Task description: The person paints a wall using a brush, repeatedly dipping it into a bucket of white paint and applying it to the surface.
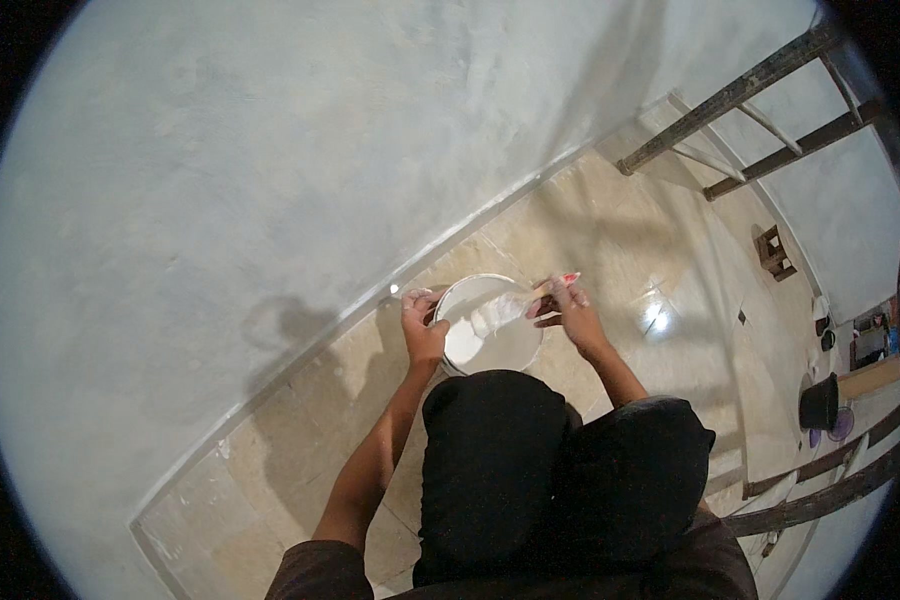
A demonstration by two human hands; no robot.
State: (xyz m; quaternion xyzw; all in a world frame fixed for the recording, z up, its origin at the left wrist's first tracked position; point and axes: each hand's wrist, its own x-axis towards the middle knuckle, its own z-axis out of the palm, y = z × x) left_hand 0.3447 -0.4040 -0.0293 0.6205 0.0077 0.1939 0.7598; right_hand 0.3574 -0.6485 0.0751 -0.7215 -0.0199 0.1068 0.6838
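A round white bucket [534,358] stands on the tiled floor just beyond my knees, close to the wall. White paint [463,343] shows inside it, towards the left. My left hand [424,322] grips the bucket's left rim, thumb on the near side and fingers along the outside. In my right hand [566,306] is a paintbrush [501,313] with a wooden handle and a red end. Its bristles are coated in white and point left, over the bucket's opening. Whether they touch the paint I cannot tell. White smears mark the fingers of both hands.
A grey-white wall [270,150] rises along the left. Upper right, a wooden ladder [720,105] leans with its feet on the floor; another ladder [810,510] lies lower right. Further off are a small wooden stool [775,253] and a black bucket [819,402].
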